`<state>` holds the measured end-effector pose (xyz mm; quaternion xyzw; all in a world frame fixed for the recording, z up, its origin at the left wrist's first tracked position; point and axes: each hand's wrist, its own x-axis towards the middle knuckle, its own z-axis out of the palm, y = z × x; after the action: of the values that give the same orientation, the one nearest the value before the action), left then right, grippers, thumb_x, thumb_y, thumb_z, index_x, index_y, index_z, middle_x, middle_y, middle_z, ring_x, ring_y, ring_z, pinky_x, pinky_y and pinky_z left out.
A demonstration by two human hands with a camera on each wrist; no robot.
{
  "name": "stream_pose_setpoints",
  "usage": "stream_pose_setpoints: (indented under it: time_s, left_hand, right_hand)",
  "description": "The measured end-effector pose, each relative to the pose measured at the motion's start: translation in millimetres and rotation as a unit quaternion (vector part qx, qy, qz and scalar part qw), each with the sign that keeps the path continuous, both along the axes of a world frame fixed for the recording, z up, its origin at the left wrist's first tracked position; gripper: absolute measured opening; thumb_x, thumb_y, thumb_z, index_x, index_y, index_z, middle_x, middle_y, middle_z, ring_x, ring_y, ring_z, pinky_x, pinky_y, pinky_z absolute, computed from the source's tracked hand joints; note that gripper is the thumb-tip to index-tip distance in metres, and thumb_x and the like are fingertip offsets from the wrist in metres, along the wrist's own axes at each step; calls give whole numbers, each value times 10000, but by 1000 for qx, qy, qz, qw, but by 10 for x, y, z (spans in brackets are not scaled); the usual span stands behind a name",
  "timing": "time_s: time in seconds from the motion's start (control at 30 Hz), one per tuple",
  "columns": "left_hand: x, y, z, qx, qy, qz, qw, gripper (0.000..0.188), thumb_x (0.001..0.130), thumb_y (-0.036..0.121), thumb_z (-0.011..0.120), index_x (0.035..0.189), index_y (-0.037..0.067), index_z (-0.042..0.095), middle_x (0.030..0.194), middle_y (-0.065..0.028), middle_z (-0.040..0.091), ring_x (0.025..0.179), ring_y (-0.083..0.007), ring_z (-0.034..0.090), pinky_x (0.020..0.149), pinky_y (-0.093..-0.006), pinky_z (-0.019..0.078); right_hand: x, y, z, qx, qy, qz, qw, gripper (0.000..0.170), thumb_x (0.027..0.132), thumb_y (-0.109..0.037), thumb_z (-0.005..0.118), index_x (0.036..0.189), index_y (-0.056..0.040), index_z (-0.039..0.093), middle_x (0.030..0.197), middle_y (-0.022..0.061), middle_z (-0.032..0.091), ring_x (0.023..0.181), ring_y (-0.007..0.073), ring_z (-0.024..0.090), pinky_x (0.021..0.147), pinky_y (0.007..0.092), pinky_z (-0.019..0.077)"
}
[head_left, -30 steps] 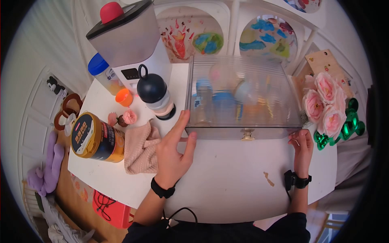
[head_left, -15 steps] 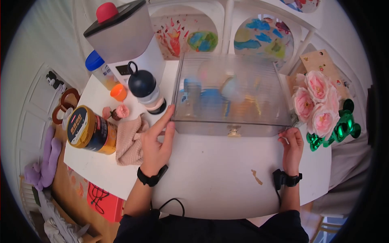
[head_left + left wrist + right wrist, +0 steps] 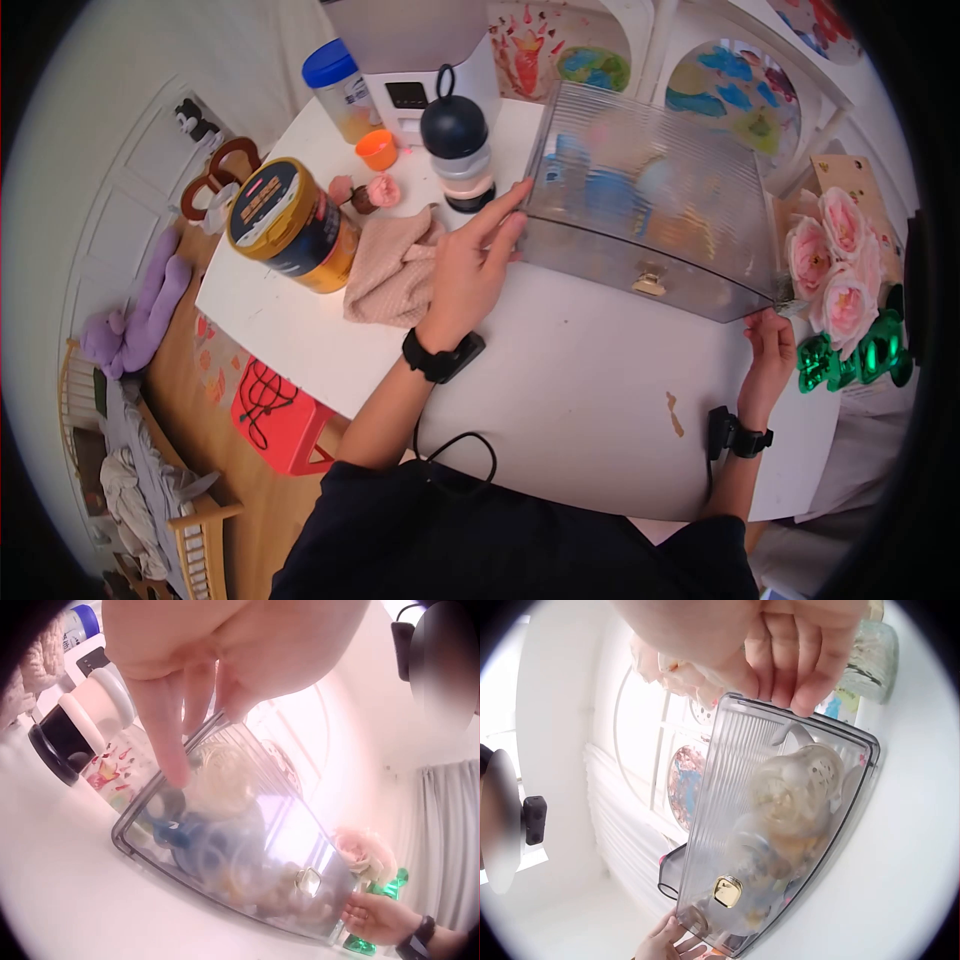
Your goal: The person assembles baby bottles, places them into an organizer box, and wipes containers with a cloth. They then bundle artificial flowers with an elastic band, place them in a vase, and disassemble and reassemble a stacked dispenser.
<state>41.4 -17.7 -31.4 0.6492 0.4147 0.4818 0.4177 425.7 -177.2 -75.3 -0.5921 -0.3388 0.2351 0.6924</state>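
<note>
A clear, smoky box (image 3: 650,200) with a ribbed lid and a gold clasp (image 3: 650,281) stands on the white table, its lid down. My left hand (image 3: 470,275) touches its left side with straight fingers, the thumb apart. At the front right corner my right hand (image 3: 770,352) rests its fingertips on the box, fingers bent. In the left wrist view the left fingers lie along the edge of the box (image 3: 247,847). The right wrist view shows the right fingertips on the rim of the box (image 3: 765,817). Blurred bottles and other items show through its walls.
Left of the box are a dark-topped bottle (image 3: 456,130), a beige cloth (image 3: 395,270), a yellow-lidded tub (image 3: 290,225), an orange cup (image 3: 376,149) and a blue-lidded jar (image 3: 345,90). Pink flowers (image 3: 840,260) and a green shiny object (image 3: 855,355) stand on the right.
The head view has shifted and tilted, so the table's things appear farther right and higher. Both hands remain at the sides of the box, with no clear change in their contact.
</note>
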Motion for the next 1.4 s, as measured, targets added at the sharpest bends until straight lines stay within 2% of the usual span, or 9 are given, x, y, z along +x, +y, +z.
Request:
stream_pose_setpoints:
  time_s: [0.17,0.23,0.47,0.53,1.03,1.1,1.23,1.27,1.4]
  left_hand:
    - [-27,43,-24,-23,-10,-10,1000,407,1114,163,626,1520,146,645,1345,5,723,1031,-51,664,814,-284,672]
    - [-33,65,-68,-4,-21,-8,1000,394,1105,220,656,1496,175,673,1179,0,779,898,-45,678,774,-264,637]
    - [-35,60,-43,-2,-33,3,999,377,1099,206,667,1473,169,693,1259,-7,785,858,-47,654,755,-255,618]
    - [-71,59,-47,-1,0,-11,1000,399,1099,181,665,1496,144,671,1319,19,747,1009,-49,676,794,-267,643]
    - [-162,-32,15,-22,60,-68,996,571,1118,188,617,1661,123,452,1667,-61,506,1344,-149,612,922,-285,606]
    - [-148,-33,-1,16,65,-35,997,570,1087,149,634,1641,121,500,1156,-42,704,976,-86,620,868,-263,574]
    - [-112,-67,37,78,96,-31,992,591,1094,208,632,1649,78,473,1338,-79,697,1058,-115,629,1044,-320,525]
    - [-114,-86,51,51,89,-38,994,621,1092,232,637,1655,53,445,1495,-138,626,1231,-167,644,1134,-377,486]
    - [-91,-109,-3,33,44,-33,998,630,1085,201,644,1616,-1,374,1664,-221,464,1516,-332,499,1191,-428,461]
  right_hand:
    - [2,36,23,-13,6,-17,1000,196,1089,-221,684,981,-58,704,984,28,720,957,128,681,871,294,536]
    - [29,39,-1,-9,8,-15,1000,187,1090,-214,682,987,-61,708,984,24,719,958,125,683,864,289,535]
    - [40,30,13,0,13,-7,1000,166,1092,-188,670,1002,-54,708,991,29,716,956,135,687,854,289,539]
    - [45,21,-8,3,3,4,1000,167,1093,-186,667,1004,-50,707,998,35,717,959,141,688,858,295,542]
    - [-119,29,106,9,-13,-8,1000,187,1093,-174,666,1070,1,726,978,71,737,916,140,687,839,302,560]
    - [-120,42,99,9,-16,-17,1000,181,1092,-167,666,1068,2,727,970,72,734,908,142,687,838,306,563]
    - [-141,52,98,14,-3,-4,1000,174,1098,-161,651,1059,-1,708,960,62,720,903,145,682,861,315,567]
    - [-142,63,93,18,14,2,1000,174,1103,-168,642,1062,-9,698,957,57,711,906,146,679,870,320,567]
    - [-161,70,118,14,36,8,999,176,1118,-194,618,1068,-35,673,940,42,682,911,145,670,887,331,565]
